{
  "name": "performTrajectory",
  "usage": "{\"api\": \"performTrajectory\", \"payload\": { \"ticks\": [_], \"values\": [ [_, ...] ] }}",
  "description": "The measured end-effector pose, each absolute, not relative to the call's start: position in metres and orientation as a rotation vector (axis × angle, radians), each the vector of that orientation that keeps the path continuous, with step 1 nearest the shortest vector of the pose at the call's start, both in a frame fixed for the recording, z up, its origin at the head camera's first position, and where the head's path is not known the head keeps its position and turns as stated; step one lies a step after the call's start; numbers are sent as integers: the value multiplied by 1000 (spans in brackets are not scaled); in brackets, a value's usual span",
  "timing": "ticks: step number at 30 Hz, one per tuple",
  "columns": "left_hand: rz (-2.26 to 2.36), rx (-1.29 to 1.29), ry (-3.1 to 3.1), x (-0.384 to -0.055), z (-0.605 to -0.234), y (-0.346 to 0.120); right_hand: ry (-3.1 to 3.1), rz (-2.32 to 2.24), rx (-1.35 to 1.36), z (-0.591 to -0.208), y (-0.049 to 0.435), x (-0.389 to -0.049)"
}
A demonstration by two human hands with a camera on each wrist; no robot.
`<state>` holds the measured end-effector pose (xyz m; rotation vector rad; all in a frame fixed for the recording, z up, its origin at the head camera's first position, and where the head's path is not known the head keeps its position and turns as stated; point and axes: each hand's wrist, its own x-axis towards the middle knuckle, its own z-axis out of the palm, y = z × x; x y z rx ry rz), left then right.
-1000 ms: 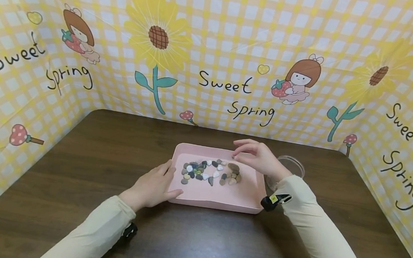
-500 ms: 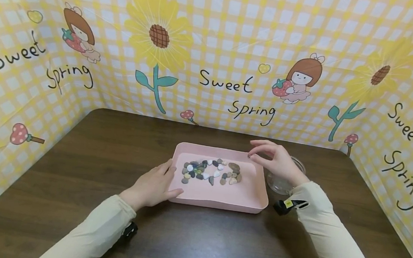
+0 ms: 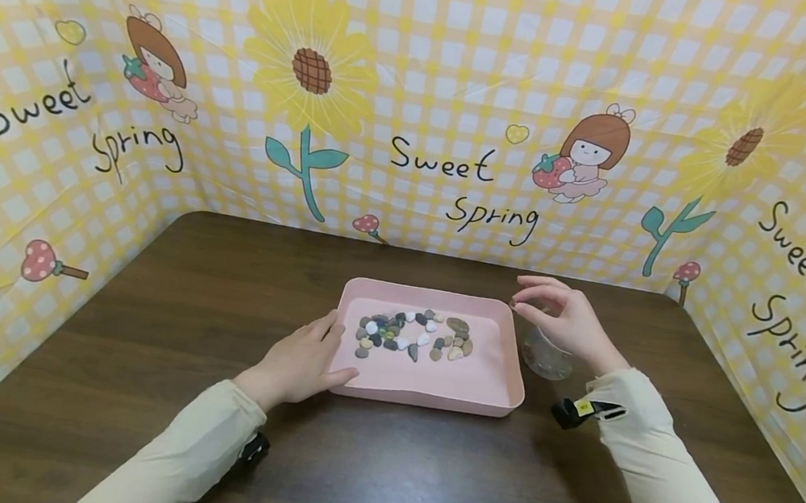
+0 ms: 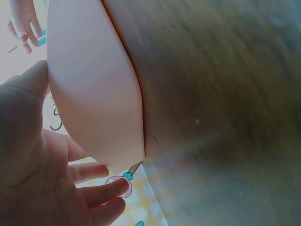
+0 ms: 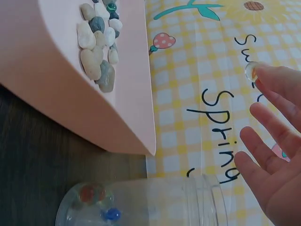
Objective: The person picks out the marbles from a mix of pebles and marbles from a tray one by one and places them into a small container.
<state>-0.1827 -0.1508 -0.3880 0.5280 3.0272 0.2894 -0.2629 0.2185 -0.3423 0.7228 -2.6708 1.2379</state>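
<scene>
Marble (image 5: 249,71) sits pinched in the right hand (image 3: 566,317) near the jar (image 3: 547,361), outspread left hand (image 3: 298,361) touching the tray (image 3: 391,378).

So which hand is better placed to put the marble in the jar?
Right, I'd say: the right hand pinches the marble near the jar, while the left hand touches the tray across from the jar.

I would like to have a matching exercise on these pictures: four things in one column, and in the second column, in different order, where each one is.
1. pebbles
2. left hand
3. small glassy ball
4. clear jar

A. pinched by the right hand
B. standing to the right of the pink tray
C. lying inside the tray
D. touching the tray's left end

Pairs: 1-C, 2-D, 3-A, 4-B
</scene>
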Motion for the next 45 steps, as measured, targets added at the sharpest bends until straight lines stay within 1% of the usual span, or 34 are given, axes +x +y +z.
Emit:
{"api": "performTrajectory", "payload": {
  "ticks": [25,45],
  "values": [
    [286,511,3022,-183,-390,-151,-2507,1266,558,-354,248,-254],
    [280,523,3028,-184,-390,-151,-2525,1083,396,-362,254,-253]
  ]
}}
